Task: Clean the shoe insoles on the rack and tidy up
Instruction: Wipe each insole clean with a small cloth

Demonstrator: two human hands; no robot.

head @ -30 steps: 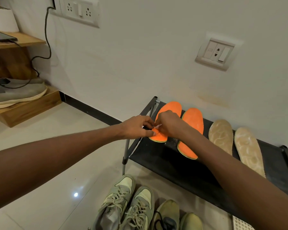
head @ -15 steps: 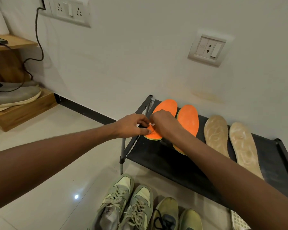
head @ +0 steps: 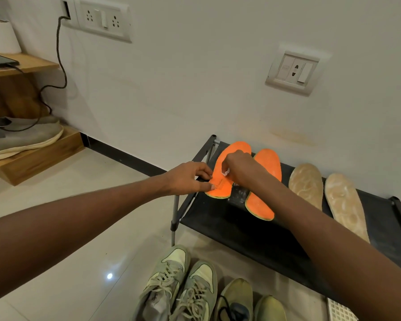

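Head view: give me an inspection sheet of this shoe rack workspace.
Surface: black shoe rack against the wall, pale specks between the orange insoles.
Job's things: left orange insole, right orange insole, two beige insoles, all flat on the rack.
Clutter: two pairs of green sneakers on the floor; white slotted item at the bottom edge.
Grippers: left hand steadies the left orange insole; right hand pinches a small white wipe on it.
Cables: black cable from the wall socket to the phone.
Surroundings: wooden shelf, grey shoes, second socket.
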